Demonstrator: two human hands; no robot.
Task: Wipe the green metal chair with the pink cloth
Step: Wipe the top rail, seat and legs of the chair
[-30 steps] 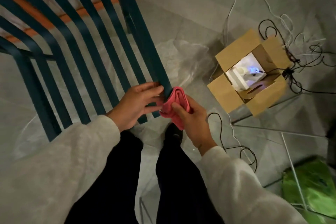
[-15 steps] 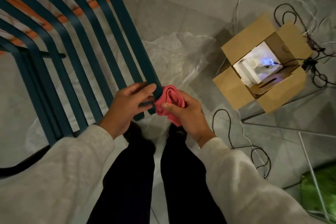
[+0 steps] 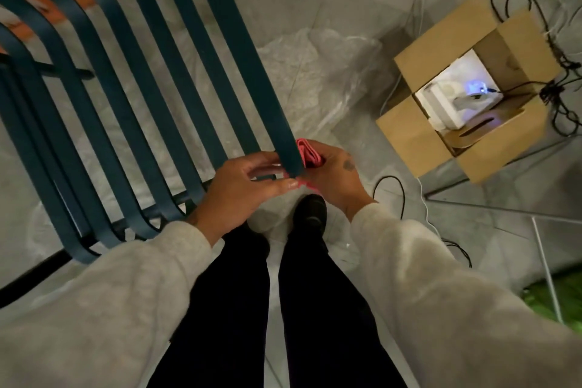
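The green metal chair (image 3: 132, 98) fills the upper left, its flat slats running diagonally down toward me. My left hand (image 3: 242, 189) holds the lower end of the rightmost slat, fingers curled toward it and thumb stretched right. My right hand (image 3: 333, 176) grips the bunched pink cloth (image 3: 310, 154) and presses it against the right side of that same slat. Most of the cloth is hidden behind the slat and my fingers.
An open cardboard box (image 3: 469, 88) with a white device and a blue light sits on the floor at right, with black cables (image 3: 554, 66) tangled around it. Clear plastic sheeting (image 3: 315, 72) lies under the chair. A thin white frame (image 3: 544, 264) and something green (image 3: 557, 296) are at lower right.
The view has shifted closer. The rightmost slat now covers more of the cloth, and both hands have closed in around the slat's lower end.
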